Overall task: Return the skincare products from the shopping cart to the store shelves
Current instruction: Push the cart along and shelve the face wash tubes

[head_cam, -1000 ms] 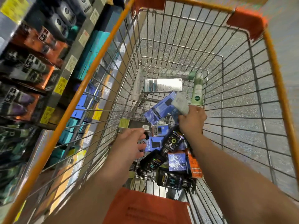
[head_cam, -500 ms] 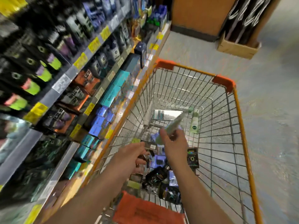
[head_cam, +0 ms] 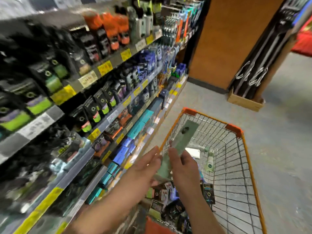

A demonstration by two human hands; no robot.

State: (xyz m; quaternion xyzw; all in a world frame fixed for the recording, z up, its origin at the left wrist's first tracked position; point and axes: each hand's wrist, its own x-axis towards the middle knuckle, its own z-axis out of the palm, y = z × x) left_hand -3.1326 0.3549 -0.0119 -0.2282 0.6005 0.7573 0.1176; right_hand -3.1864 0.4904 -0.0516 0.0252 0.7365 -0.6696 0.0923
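Note:
A long pale green skincare package point(head_cam: 183, 138) is held up above the orange wire shopping cart point(head_cam: 236, 130). My right hand point(head_cam: 181, 164) grips its lower end, fingers curled round it. My left hand point(head_cam: 143, 168) is beside it on the left with fingers stretched toward the package's lower part; whether it touches is unclear. In the cart's near end lie several dark and blue product boxes point(head_cam: 168, 200). A small green-capped bottle point(head_cam: 210, 159) and a white box point(head_cam: 193, 152) lie farther in. The store shelves point(head_cam: 104, 92) run along the left, full of products.
Yellow price tags point(head_cam: 104, 67) line the shelf edges. An orange column point(head_cam: 228, 39) stands past the shelves. A wooden crate with dark rods point(head_cam: 244, 100) sits at the column's right. Grey floor point(head_cam: 278, 132) lies to the cart's right.
My right hand lifted the pale green package out of the cart and higher. My left hand rose beside it. The view tilted up from the cart toward the shelves.

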